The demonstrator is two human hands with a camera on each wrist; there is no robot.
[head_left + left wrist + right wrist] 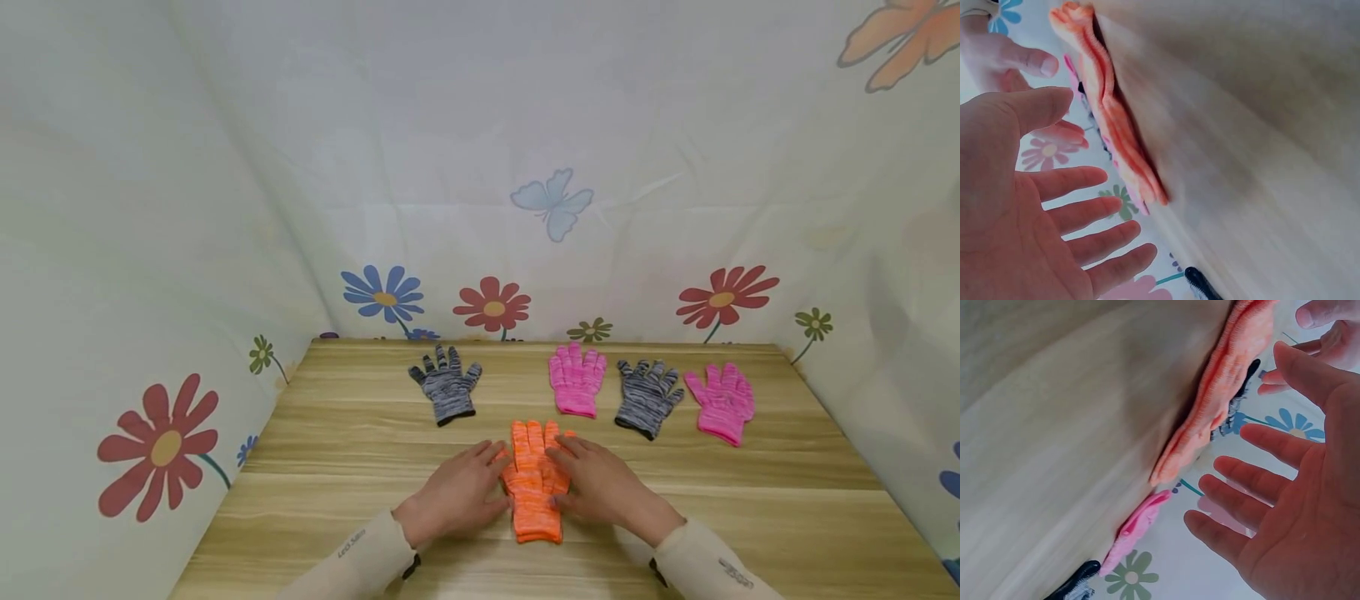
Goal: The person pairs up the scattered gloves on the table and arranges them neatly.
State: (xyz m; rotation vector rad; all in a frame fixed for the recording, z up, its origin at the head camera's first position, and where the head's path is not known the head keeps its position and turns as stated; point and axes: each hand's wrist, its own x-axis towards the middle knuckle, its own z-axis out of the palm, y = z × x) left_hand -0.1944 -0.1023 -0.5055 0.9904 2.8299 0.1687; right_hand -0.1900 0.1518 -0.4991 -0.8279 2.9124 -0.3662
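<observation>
An orange knit glove [534, 492] lies on the wooden table with its fingers pointing away and its cuff towards me. From the side, in the left wrist view, the orange fabric [1110, 106] shows stacked layers. My left hand [468, 489] is at its left side, the fingertips overlapping its edge in the head view. Opposite, my right hand [600, 483] hovers along the right side, fingertips over the glove's finger area. Both wrist views show the left palm [1029, 231] and the right palm [1310, 506] with fingers spread and nothing held.
Farther back lie a grey-black glove [450, 390] on the left, a pink glove [576, 383], another grey-black glove [647, 400] and another pink glove [723, 406] on the right. A flower-printed cloth [420, 208] stands behind and beside the table [337, 433].
</observation>
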